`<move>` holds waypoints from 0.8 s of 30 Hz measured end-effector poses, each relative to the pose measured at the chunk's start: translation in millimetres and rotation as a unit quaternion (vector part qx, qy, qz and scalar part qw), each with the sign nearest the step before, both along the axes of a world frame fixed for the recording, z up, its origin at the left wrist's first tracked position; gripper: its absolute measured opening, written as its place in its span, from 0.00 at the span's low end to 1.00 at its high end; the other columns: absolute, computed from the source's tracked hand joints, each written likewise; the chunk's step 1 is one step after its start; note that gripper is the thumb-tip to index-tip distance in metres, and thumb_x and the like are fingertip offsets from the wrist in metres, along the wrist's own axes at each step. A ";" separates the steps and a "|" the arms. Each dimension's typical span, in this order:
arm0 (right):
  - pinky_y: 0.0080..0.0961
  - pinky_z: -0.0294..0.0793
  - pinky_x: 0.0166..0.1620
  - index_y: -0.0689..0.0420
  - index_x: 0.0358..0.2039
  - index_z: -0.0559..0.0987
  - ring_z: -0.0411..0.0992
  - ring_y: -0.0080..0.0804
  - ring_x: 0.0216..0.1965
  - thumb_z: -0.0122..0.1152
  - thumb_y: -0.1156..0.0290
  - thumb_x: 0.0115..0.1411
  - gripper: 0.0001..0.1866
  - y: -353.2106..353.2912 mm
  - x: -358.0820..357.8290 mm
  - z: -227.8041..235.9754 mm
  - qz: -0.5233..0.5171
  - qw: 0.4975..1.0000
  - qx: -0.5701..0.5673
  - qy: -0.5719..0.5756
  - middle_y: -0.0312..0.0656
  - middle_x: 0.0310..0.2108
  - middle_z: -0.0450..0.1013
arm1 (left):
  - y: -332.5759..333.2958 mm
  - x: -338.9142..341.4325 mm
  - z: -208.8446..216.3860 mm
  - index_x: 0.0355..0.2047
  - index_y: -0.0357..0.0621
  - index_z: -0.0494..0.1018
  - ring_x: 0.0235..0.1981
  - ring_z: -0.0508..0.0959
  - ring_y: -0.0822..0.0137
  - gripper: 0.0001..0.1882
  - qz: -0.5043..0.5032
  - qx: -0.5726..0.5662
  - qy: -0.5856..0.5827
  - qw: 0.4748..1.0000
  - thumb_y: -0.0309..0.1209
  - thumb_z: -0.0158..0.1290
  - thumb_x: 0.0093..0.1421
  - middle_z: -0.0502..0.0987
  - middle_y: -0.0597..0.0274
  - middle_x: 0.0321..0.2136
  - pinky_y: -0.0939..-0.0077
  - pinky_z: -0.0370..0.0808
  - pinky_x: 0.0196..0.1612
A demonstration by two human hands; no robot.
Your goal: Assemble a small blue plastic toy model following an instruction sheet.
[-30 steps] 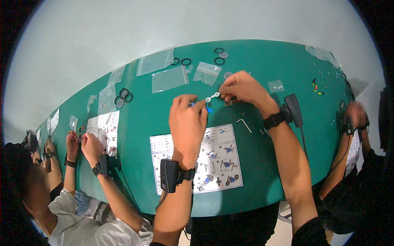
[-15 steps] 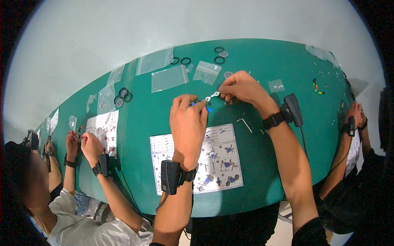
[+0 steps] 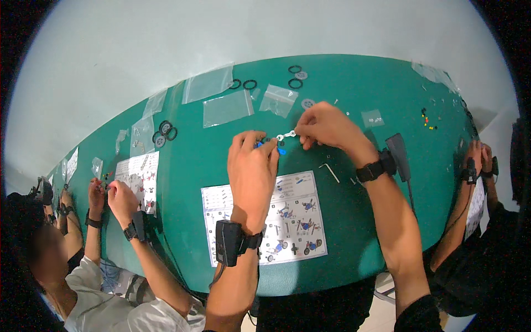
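My left hand (image 3: 252, 171) is closed around a small blue toy part (image 3: 281, 151), most of it hidden under the fingers. Dark bits show beside the blue at the fingertips. In a pinch, my right hand (image 3: 329, 128) grips one end of a small silver wrench (image 3: 286, 135). Its forked end meets the part at my left thumb and forefinger; whether it sits around a nut is too small to tell. Below both hands lies a printed instruction sheet (image 3: 298, 221), partly covered by my left wrist. A hex key (image 3: 332, 173) rests on the green table (image 3: 354, 221) below my right hand.
Clear plastic bags (image 3: 228, 109) lie beyond my hands, with black rubber rings (image 3: 295, 83) and grey wheel discs (image 3: 307, 103). A small bag (image 3: 373, 118) and scattered yellow and red bits (image 3: 426, 122) are farther right. Co-workers' hands (image 3: 123, 202) work at both sides.
My right hand has shifted slightly and the wrench in it lies at a flatter angle. The brassy bits visible below that hand earlier are now hidden. My left hand keeps its hold.
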State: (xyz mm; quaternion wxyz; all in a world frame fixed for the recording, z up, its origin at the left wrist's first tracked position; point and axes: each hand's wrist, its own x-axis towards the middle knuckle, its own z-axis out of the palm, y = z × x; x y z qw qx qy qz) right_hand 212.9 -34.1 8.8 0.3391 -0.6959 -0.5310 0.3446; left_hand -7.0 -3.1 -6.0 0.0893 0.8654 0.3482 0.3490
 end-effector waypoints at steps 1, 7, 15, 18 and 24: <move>0.21 0.75 0.27 0.66 0.33 0.84 0.79 0.25 0.24 0.64 0.71 0.62 0.09 -1.4 -0.7 4.6 0.028 0.999 -0.019 0.020 0.41 0.26 0.81 | 0.2 -0.8 0.4 0.40 0.41 0.86 0.50 0.77 0.50 0.10 0.001 -0.002 0.002 1.000 0.26 0.61 0.59 0.82 0.52 0.45 0.59 0.75 0.55; 0.24 0.78 0.29 0.66 0.33 0.82 0.79 0.27 0.25 0.61 0.71 0.65 0.10 0.4 8.1 -5.3 0.108 0.992 -0.024 0.065 0.41 0.26 0.79 | 4.0 0.4 -4.6 0.39 0.41 0.86 0.49 0.77 0.51 0.09 -0.002 -0.004 -0.017 1.000 0.26 0.61 0.58 0.82 0.54 0.44 0.60 0.75 0.54; 0.26 0.79 0.30 0.65 0.34 0.82 0.79 0.27 0.25 0.61 0.70 0.66 0.10 0.5 5.6 -3.6 0.112 0.988 -0.026 0.104 0.40 0.26 0.79 | 11.9 -1.4 -11.4 0.36 0.40 0.85 0.47 0.78 0.51 0.07 0.006 -0.083 -0.084 0.993 0.26 0.62 0.57 0.81 0.54 0.42 0.61 0.75 0.54; 0.25 0.79 0.30 0.64 0.33 0.82 0.79 0.27 0.25 0.61 0.69 0.66 0.10 -4.4 11.7 1.0 0.089 0.989 -0.033 0.111 0.40 0.27 0.80 | 10.5 3.8 -10.8 0.35 0.40 0.85 0.46 0.78 0.51 0.06 0.001 -0.084 -0.089 0.992 0.26 0.63 0.57 0.82 0.54 0.42 0.61 0.75 0.53; 0.23 0.76 0.30 0.60 0.32 0.82 0.77 0.24 0.25 0.60 0.68 0.66 0.10 -9.7 19.7 18.5 0.055 0.995 0.008 0.083 0.37 0.26 0.79 | 9.7 5.2 -3.6 0.36 0.41 0.85 0.45 0.77 0.51 0.07 -0.005 -0.010 -0.051 0.999 0.26 0.63 0.57 0.82 0.54 0.41 0.61 0.74 0.52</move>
